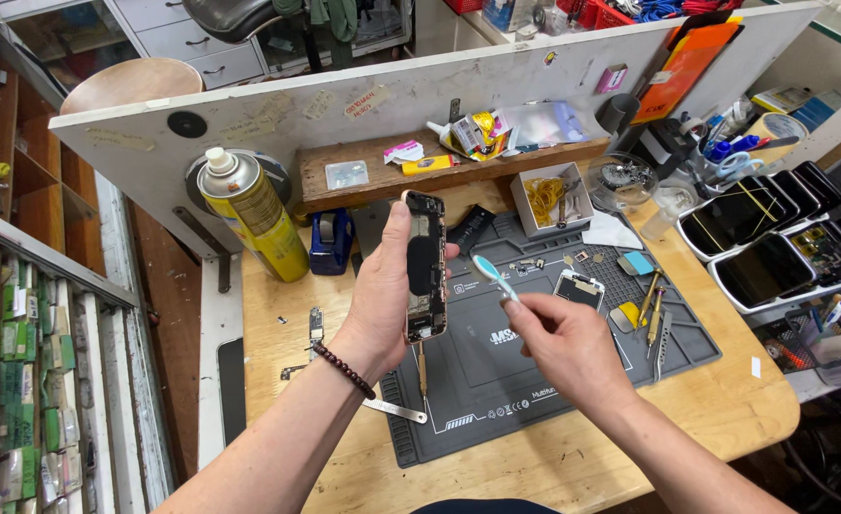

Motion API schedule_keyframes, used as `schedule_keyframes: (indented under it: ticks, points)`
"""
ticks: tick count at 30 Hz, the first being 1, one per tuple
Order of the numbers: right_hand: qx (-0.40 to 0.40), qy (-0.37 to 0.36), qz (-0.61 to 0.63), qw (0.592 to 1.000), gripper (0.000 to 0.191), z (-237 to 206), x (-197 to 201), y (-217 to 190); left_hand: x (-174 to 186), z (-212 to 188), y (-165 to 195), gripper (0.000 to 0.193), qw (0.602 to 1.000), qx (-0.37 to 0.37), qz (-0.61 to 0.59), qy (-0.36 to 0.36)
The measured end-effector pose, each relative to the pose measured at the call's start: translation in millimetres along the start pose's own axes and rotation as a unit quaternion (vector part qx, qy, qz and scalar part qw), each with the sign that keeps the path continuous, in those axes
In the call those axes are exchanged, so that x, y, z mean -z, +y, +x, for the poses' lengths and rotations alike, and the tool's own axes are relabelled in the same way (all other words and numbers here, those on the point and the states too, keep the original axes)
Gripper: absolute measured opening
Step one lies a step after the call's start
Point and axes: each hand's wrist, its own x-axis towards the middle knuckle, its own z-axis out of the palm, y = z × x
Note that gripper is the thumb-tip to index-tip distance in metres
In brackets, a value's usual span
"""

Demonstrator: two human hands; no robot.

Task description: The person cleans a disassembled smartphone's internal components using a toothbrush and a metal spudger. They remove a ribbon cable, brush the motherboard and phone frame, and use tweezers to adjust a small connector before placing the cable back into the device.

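My left hand (381,295) holds an opened phone body (425,266) upright above the dark grey work mat (535,381), with its inner parts facing me. A bead bracelet (342,369) sits on that wrist. My right hand (558,338) grips a light blue toothbrush (492,274) by the handle. The brush head points up and left, close to the phone's right edge. Whether the bristles touch the phone is not clear.
A yellow spray can (254,214) stands at the left and a blue tape dispenser (330,240) sits next to it. Small parts, tweezers (651,295) and a phone screen piece (577,288) lie on the mat. Trays of phones (772,233) sit right. A wooden shelf (382,176) lies behind.
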Motion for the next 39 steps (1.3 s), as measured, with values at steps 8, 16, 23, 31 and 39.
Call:
schedule_keyframes:
  ticks: [8, 16, 23, 31, 39]
  points:
    - [-0.008, -0.038, 0.024, 0.999, 0.028, -7, -8, 15, 0, -1, -5, 0.065, 1.0, 0.022, -0.019, -0.012]
    - [0.018, 0.043, 0.049, 0.998, 0.024, -1, 11, -17, 11, -7, -4, 0.076, 0.972, 0.15, -0.171, -0.056]
    - [0.262, 0.068, -0.123, 0.955, 0.026, -11, 10, -56, 14, -8, -14, 0.075, 0.952, 0.162, -0.219, -0.138]
    - [0.223, -0.064, -0.093, 0.968, 0.016, -1, 4, -67, 13, -12, -15, 0.079, 0.953, 0.179, -0.206, -0.132]
    - [0.18, -0.047, -0.128, 0.974, 0.014, 3, 9, -70, 14, -15, -15, 0.069, 0.934, 0.199, -0.231, -0.185]
